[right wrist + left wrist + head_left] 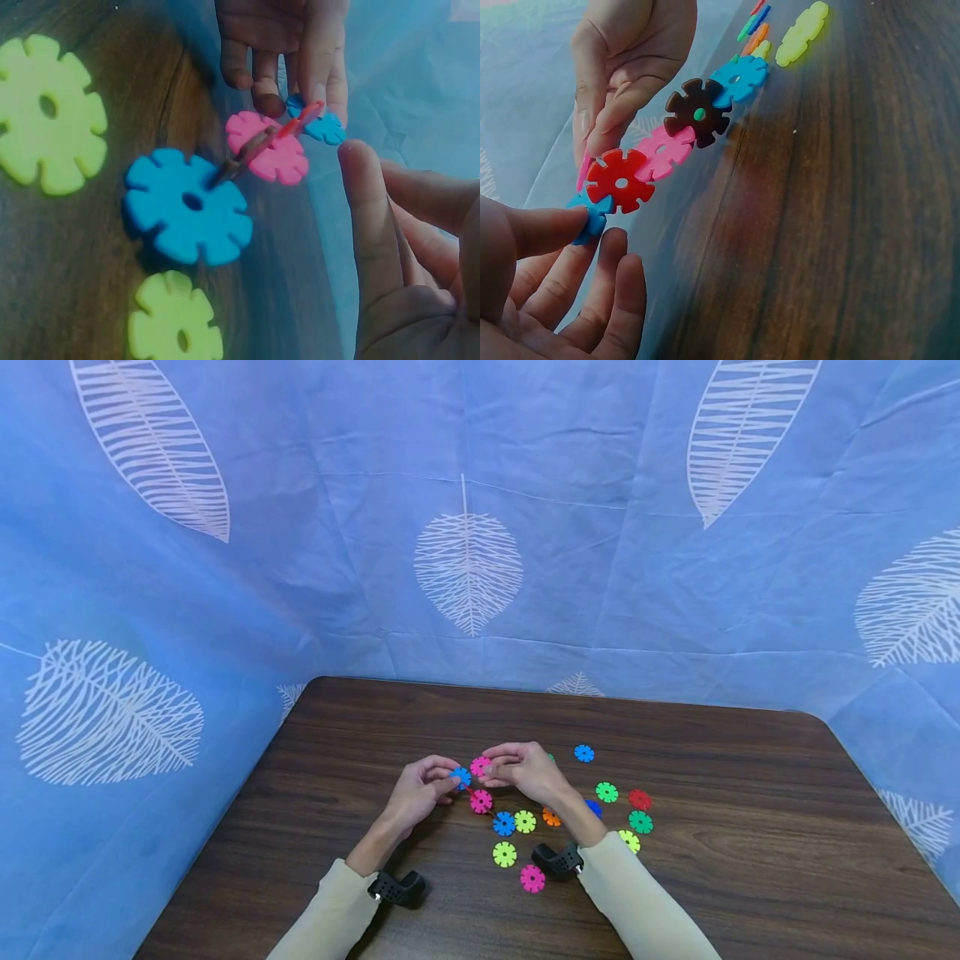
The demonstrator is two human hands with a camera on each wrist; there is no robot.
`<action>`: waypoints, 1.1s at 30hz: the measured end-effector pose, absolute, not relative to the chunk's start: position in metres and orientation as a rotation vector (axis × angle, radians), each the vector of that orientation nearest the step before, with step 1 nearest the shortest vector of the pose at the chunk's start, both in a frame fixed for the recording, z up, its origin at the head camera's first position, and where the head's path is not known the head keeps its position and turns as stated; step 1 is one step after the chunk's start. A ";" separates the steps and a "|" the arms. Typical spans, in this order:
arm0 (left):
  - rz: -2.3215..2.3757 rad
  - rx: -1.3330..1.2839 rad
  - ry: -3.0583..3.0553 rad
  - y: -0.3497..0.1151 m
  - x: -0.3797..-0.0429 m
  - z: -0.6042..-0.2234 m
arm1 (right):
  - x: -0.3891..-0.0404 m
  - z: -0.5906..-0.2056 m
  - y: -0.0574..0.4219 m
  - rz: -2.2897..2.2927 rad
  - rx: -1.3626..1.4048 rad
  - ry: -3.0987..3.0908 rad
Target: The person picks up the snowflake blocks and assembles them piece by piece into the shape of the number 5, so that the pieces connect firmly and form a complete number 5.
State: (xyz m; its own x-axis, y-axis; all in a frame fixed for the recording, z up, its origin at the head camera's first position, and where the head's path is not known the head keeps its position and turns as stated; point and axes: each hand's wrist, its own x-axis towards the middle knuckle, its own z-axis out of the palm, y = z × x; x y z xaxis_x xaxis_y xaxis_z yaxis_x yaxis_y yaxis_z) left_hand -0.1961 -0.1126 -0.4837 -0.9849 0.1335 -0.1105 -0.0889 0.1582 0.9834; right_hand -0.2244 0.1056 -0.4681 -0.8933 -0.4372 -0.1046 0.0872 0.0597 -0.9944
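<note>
My left hand (418, 789) pinches a blue notched disc (461, 777) between thumb and fingers. That disc ends a chain: in the left wrist view a red disc (621, 181) joins it, then a pink disc (664, 154), a dark brown disc (697, 112) and another blue disc (739, 79). Between the thumb and fingers of my right hand (531, 772) is a separate-looking pink disc (480, 766), held close beside the left hand's blue one. Whether those two touch cannot be told. In the right wrist view my right fingers hide this pink disc.
Loose discs lie on the dark wooden table (750, 827), including a yellow disc (505, 854), a pink disc (532, 878), a green disc (607, 792), a red disc (640, 799) and a blue disc (584, 752). My right forearm partly covers some. A blue leaf-patterned cloth (600, 568) hangs behind.
</note>
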 end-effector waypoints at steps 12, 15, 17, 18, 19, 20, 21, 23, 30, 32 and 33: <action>1.914 0.075 2.304 -0.111 -0.200 -0.489 | -0.222 -0.462 0.100 -1.877 -0.262 1.967; 1.903 0.097 2.328 -0.110 -0.200 -0.489 | -0.221 -0.461 0.099 -1.879 -0.220 1.977; 1.901 0.100 2.338 -0.110 -0.200 -0.489 | -0.221 -0.460 0.099 -1.878 -0.201 1.985; 1.900 0.102 2.341 -0.110 -0.200 -0.489 | -0.220 -0.460 0.099 -1.876 -0.195 1.987; 1.900 0.100 2.343 -0.110 -0.200 -0.489 | -0.220 -0.459 0.099 -1.872 -0.191 1.990; 1.902 0.102 2.346 -0.110 -0.200 -0.489 | -0.220 -0.459 0.098 -1.869 -0.189 1.992; 1.902 0.105 2.349 -0.110 -0.199 -0.488 | -0.220 -0.459 0.098 -1.863 -0.189 1.995; 1.904 0.116 2.354 -0.110 -0.199 -0.488 | -0.220 -0.458 0.098 -1.861 -0.191 1.993; 1.900 0.122 2.369 -0.110 -0.199 -0.486 | -0.220 -0.456 0.097 -1.920 -0.206 1.903; 1.904 0.116 2.367 -0.110 -0.199 -0.486 | -0.220 -0.457 0.096 -1.946 -0.217 1.878; 1.909 0.110 2.362 -0.110 -0.199 -0.486 | -0.220 -0.458 0.096 -1.953 -0.221 1.877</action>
State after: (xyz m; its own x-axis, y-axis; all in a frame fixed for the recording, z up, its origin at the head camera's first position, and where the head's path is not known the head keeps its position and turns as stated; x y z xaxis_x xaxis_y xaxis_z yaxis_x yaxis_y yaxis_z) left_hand -0.1988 -0.1102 -0.4863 -0.9921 0.1208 -0.0344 -0.0083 0.2101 0.9776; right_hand -0.2199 0.0956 -0.4583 -0.8989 -0.4028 -0.1722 0.1880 0.0003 -0.9822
